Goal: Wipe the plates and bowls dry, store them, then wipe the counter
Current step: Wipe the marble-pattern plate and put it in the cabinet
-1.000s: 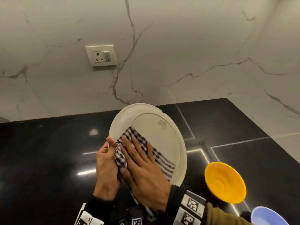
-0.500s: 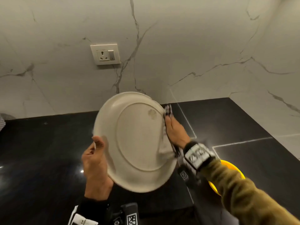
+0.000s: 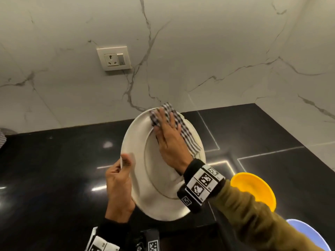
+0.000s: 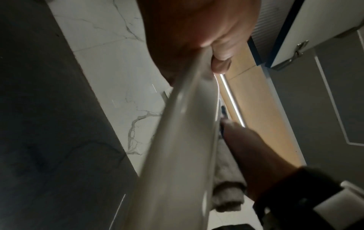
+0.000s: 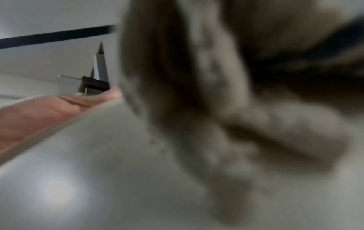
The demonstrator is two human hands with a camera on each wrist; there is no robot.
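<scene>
While left hand grips plate, right hand flat on cloth.

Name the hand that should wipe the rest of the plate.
Right. The right hand already presses the checked cloth flat on the plate; the left hand grips its rim.

We see an off-white plate under a cloth checked in black and white. Our counter is glossy black with thin pale lines, and our wall is white marble with grey veins, carrying a cream socket. One bowl is bright yellow, another pale blue. Our sleeve is olive, our wristbands black with black-and-white square markers.
</scene>
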